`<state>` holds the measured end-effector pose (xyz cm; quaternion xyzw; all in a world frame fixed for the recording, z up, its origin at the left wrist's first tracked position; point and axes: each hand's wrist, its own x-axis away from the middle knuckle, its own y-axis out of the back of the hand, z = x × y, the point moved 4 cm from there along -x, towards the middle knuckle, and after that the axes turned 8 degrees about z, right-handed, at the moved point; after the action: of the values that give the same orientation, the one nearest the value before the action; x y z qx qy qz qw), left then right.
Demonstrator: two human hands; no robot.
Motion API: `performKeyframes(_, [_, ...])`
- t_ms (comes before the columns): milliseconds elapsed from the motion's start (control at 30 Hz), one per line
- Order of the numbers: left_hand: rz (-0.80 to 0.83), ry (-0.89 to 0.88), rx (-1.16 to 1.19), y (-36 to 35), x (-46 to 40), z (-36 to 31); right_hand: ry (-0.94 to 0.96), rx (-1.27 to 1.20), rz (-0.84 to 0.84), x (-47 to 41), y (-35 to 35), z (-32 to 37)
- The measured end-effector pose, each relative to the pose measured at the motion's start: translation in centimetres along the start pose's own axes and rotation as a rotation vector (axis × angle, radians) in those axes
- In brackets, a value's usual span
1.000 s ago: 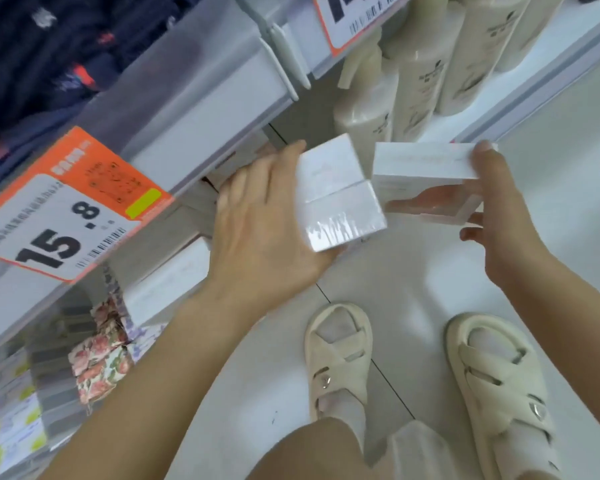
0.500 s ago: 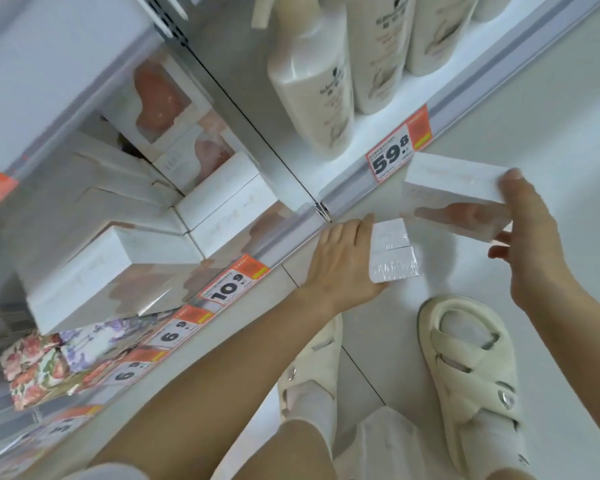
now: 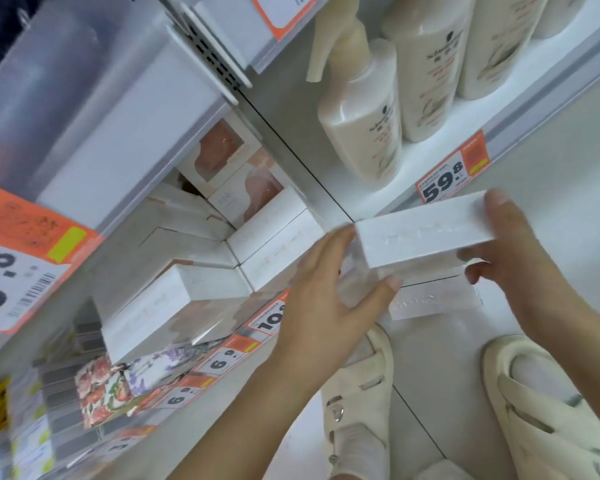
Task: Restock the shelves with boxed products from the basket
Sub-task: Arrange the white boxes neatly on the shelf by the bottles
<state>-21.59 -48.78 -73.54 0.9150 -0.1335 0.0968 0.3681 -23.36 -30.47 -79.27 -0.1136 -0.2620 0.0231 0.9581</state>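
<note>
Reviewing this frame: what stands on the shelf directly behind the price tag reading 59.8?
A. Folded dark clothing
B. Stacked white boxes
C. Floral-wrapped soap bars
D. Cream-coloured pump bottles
D. Cream-coloured pump bottles stand in a row on the white shelf just above the 59.8 tag, while the stacked white boxes and floral-wrapped soaps sit in the section to the left.

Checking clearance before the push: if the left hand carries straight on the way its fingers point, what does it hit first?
Probably the white boxes stacked at the shelf's right end: the left hand, gripping the held boxes, points up toward them. Depth is unclear from this single view.
</note>
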Motion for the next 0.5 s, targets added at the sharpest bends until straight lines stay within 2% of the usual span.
performKeyframes(67, [0.009, 0.028, 0.077, 1.8, 0.3, -0.2, -0.019, 0.060, 0.205, -0.2, -1.8, 0.4])
performKeyframes(133, [-0.020, 0.042, 0.117, 3.4, 0.6, -0.3, 0.071, 0.165, 0.430, -0.3, -3.2, 0.7])
performKeyframes(167, [-0.030, 0.041, 0.129, 4.2, 0.7, -0.5, 0.119, 0.189, 0.469, -0.2, -3.6, 0.9])
performKeyframes(300, [0.045, 0.022, 0.060, 6.6, 0.8, -2.0, 0.267, 0.047, 0.329, -0.1, -3.7, 1.1])
performKeyframes(500, [-0.141, 0.267, -0.142, 10.1, -8.3, 0.5, 0.289, -0.043, 0.161, -0.1, -2.9, 0.4])
